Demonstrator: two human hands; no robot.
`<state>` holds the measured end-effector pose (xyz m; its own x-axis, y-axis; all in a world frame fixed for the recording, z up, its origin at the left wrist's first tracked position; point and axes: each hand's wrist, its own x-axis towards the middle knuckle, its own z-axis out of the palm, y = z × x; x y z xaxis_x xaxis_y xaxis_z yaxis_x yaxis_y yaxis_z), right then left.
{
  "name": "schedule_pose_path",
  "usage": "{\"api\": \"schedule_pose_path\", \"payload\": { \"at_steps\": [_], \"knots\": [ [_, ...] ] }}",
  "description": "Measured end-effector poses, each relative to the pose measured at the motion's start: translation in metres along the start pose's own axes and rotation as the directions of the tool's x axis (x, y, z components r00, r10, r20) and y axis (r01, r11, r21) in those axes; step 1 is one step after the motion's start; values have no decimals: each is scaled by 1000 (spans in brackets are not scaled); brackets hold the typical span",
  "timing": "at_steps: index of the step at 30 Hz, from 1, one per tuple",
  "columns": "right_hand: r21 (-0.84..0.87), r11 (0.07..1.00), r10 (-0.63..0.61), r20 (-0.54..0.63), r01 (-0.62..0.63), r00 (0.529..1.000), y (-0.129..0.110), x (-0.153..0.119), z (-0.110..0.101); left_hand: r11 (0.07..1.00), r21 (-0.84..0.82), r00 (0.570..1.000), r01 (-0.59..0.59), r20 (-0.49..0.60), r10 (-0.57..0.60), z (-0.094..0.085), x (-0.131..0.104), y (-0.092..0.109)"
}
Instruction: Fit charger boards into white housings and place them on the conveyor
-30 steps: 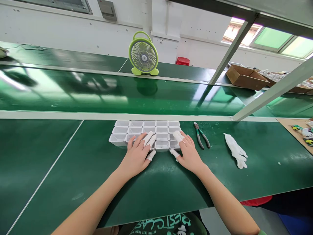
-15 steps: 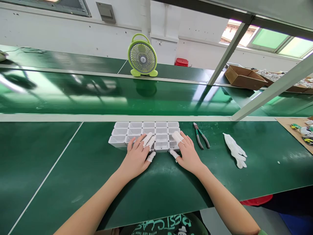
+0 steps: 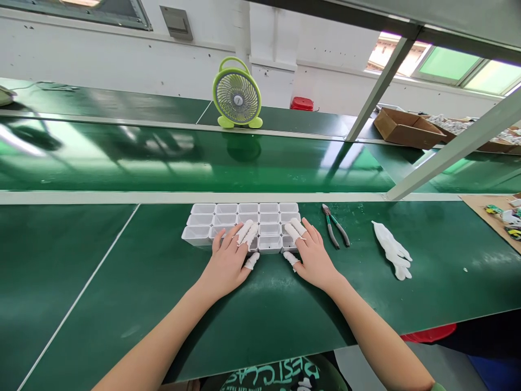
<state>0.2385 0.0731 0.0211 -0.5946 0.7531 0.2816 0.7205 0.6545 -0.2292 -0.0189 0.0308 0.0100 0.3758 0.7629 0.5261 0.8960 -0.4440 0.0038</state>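
Note:
A block of small white plastic compartment boxes (image 3: 269, 250) stands in rows on the green table, against its back rail. My left hand (image 3: 230, 263) lies over the front of the boxes left of centre, fingers stretched out and thumb apart along the front edge. Over the front right boxes rests my right hand (image 3: 315, 258), its fingers likewise extended and the thumb near the front wall. White coverings wrap the thumb and two fingers of each hand. Neither hand has lifted anything. The hands hide part of several boxes.
Green-handled cutting pliers (image 3: 336, 227) lie right of the boxes, with a white glove (image 3: 393, 251) farther right. A cardboard sheet (image 3: 484, 213) with small parts is at the right edge. Behind the rail, a green fan (image 3: 238, 98) and cardboard box (image 3: 407, 129) stand beyond a slanted post (image 3: 451, 146).
The fingers of my right hand have shifted slightly, and a second covered finger now shows. My left hand and the boxes stay practically in place.

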Motion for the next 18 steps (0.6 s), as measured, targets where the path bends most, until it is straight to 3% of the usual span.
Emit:
{"api": "schedule_pose_path", "payload": {
  "at_steps": [7,18],
  "knots": [
    [8,1000,-4,4,4,1000,1,0,-2,1000,16,999,3,-35,-2,-3,2,-3],
    [43,998,50,64,-53,997,-1,3,-6,999,45,999,13,31,-14,2,-1,-3]
  ]
}}
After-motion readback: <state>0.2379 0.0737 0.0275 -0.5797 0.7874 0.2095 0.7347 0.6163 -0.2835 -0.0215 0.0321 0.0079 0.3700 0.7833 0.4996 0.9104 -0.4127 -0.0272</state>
